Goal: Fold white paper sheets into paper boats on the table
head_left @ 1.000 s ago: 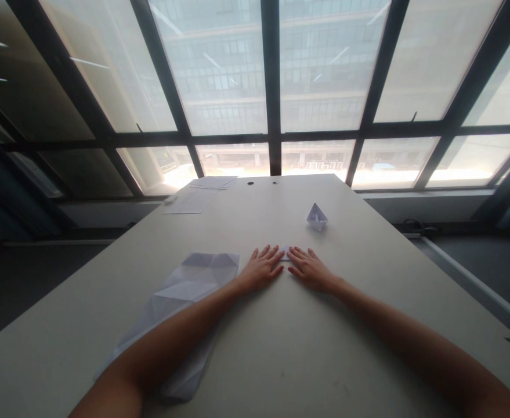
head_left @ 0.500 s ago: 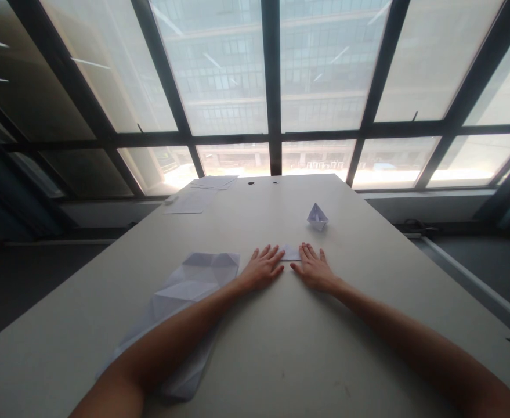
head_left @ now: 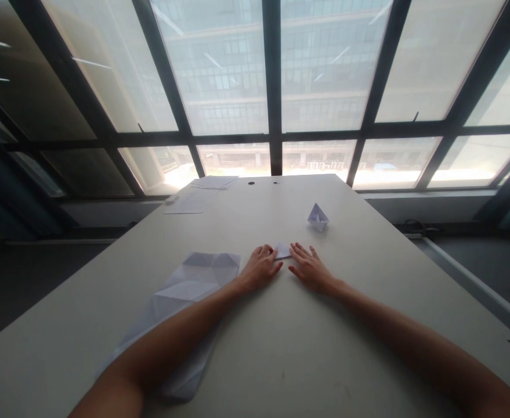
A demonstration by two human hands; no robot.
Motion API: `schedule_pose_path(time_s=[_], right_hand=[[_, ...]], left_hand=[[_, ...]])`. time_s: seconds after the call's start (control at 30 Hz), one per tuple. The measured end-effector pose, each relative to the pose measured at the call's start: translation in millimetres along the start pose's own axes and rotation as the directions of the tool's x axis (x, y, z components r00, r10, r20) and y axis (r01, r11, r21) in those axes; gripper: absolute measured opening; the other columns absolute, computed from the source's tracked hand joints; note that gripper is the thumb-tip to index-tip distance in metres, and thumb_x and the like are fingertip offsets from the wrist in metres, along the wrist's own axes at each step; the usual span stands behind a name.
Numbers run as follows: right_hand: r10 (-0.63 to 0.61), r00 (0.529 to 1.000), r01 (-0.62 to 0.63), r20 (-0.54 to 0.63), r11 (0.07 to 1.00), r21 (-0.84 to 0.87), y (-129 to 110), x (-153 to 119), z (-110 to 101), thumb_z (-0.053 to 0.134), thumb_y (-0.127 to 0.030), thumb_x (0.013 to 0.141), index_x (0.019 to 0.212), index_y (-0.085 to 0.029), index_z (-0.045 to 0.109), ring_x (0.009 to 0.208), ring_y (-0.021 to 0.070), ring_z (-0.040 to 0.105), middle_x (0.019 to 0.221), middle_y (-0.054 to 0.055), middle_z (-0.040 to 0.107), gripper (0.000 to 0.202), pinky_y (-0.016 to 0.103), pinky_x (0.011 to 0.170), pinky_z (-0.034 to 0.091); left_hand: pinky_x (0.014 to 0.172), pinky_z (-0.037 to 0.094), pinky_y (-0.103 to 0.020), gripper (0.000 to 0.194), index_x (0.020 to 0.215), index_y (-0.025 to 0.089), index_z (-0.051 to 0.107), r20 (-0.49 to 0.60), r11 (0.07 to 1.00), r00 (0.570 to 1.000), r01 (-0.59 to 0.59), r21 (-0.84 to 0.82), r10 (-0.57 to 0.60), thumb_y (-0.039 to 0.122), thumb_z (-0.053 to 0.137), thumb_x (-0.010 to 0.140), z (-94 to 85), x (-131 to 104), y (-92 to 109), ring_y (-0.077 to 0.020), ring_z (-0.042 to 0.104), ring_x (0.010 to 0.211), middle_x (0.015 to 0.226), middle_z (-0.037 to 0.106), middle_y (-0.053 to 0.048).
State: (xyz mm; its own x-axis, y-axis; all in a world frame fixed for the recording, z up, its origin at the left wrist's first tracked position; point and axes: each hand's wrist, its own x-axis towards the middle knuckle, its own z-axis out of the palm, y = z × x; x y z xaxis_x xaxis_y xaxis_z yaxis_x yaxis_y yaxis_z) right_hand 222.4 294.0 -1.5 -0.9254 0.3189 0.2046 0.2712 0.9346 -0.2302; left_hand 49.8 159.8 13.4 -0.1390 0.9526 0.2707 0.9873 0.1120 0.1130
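Observation:
A small folded piece of white paper (head_left: 283,251) lies on the table between my hands. At its left end, my left hand (head_left: 261,266) has its fingers curled and closed on the paper's edge; the fingertips are partly hidden. My right hand (head_left: 311,269) rests palm down at the right end, fingers stretched out, their tips touching the paper. Beyond my right hand stands a folded paper boat (head_left: 318,217). A large creased sheet of paper (head_left: 189,290) lies to the left, partly covered by my left forearm.
The long white table (head_left: 259,360) reaches toward the windows (head_left: 318,69). Several flat sheets of paper (head_left: 187,203) lie at its far left corner, beside a small pale object too blurred to name. Two dark round holes (head_left: 251,183) are near the far edge.
My left fingers, flat before, have curled in at the paper's left end. The folded paper and my right hand have shifted slightly left. The paper boat has stayed put.

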Motion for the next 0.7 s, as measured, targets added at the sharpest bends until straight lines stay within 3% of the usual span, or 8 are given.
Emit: schedule_pose_path(time_s=[0.17, 0.27, 0.4, 0.53, 0.7], right_hand=[[0.071, 0.996, -0.072, 0.060, 0.997, 0.015, 3, 0, 2, 0.025, -0.051, 0.100, 0.151, -0.013, 0.028, 0.147, 0.0242, 0.016, 0.157, 0.014, 0.025, 0.063, 0.054, 0.116, 0.008], [0.072, 0.995, -0.074, 0.069, 0.997, 0.023, 5, 1, 3, 0.025, -0.052, 0.099, 0.151, -0.014, 0.026, 0.147, 0.0240, 0.015, 0.158, 0.013, 0.023, 0.064, 0.055, 0.116, 0.007], [0.037, 0.995, -0.040, 0.088, 0.998, 0.041, 6, 1, 3, 0.025, -0.053, 0.100, 0.151, -0.017, 0.026, 0.147, 0.0235, 0.014, 0.158, 0.012, 0.023, 0.063, 0.056, 0.116, 0.006], [0.015, 0.996, -0.019, 0.088, 0.999, 0.050, 6, 0, 0, 0.026, -0.053, 0.100, 0.151, -0.019, 0.027, 0.147, 0.0248, 0.015, 0.158, 0.012, 0.023, 0.062, 0.059, 0.114, 0.007], [-0.065, 0.995, 0.061, 0.074, 0.997, 0.055, 6, 0, -1, 0.028, -0.050, 0.101, 0.148, -0.022, 0.035, 0.146, 0.0268, 0.017, 0.157, 0.012, 0.026, 0.056, 0.060, 0.113, 0.012]], left_hand=[[0.095, 0.042, -0.038, 0.045, 0.091, 0.020, 0.072, -0.038, 0.999, 0.999, -0.007, -0.042, 0.005, 0.040, 0.032, 0.101, -5.0, 3, 0, -0.0220, 0.056, 0.095, 0.094, 0.059, -0.009], [0.097, 0.042, -0.038, 0.037, 0.084, 0.022, 0.073, -0.067, 0.993, 0.998, -0.020, -0.117, 0.012, 0.037, 0.042, 0.099, -5.1, 4, 0, -0.0213, 0.057, 0.098, 0.098, 0.061, -0.007], [0.105, 0.040, -0.033, 0.021, 0.102, 0.023, 0.069, -0.067, 0.965, 0.993, -0.107, -0.239, 0.094, 0.032, 0.053, 0.093, -3.4, 4, -2, -0.0206, 0.054, 0.115, 0.123, 0.059, -0.006], [0.111, 0.035, -0.031, 0.035, 0.128, 0.023, 0.059, 0.010, 0.943, 0.984, -0.168, -0.286, 0.179, 0.030, 0.048, 0.096, 4.0, 5, -6, -0.0185, 0.049, 0.127, 0.135, 0.057, -0.005], [0.116, 0.025, -0.044, 0.042, 0.138, 0.030, 0.051, 0.110, 0.974, 0.984, -0.113, -0.195, 0.137, 0.030, 0.041, 0.098, 10.7, 6, -8, -0.0223, 0.036, 0.140, 0.149, 0.044, -0.002]])
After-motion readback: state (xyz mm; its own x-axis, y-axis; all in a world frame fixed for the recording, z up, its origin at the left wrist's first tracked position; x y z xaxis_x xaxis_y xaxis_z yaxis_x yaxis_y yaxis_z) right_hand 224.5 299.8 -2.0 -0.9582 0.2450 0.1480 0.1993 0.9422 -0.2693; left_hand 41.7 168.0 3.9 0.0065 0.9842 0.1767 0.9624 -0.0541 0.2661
